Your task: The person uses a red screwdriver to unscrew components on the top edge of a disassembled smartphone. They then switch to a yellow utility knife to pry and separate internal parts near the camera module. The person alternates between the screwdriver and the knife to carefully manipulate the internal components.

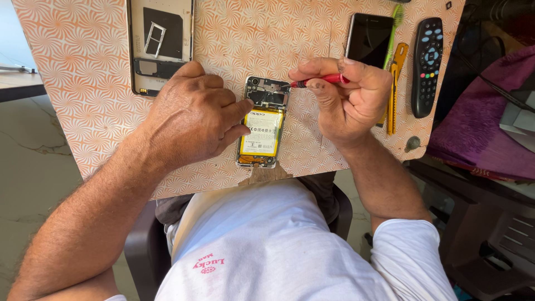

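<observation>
An opened phone (262, 134) lies on the orange-patterned table (83, 83), its yellow-and-white battery and circuit board exposed. My left hand (192, 117) rests on the table and presses its fingertips against the phone's left side, steadying it. My right hand (348, 97) grips a red-handled screwdriver (326, 80), whose dark tip points at the upper right corner of the phone's board.
The phone's removed back frame (160, 42) lies at the upper left. Another black phone (369, 39), a green toothbrush (394, 30), a yellow utility knife (394, 83) and a black remote control (427, 64) sit to the right. A purple cloth (485, 122) lies beyond the table edge.
</observation>
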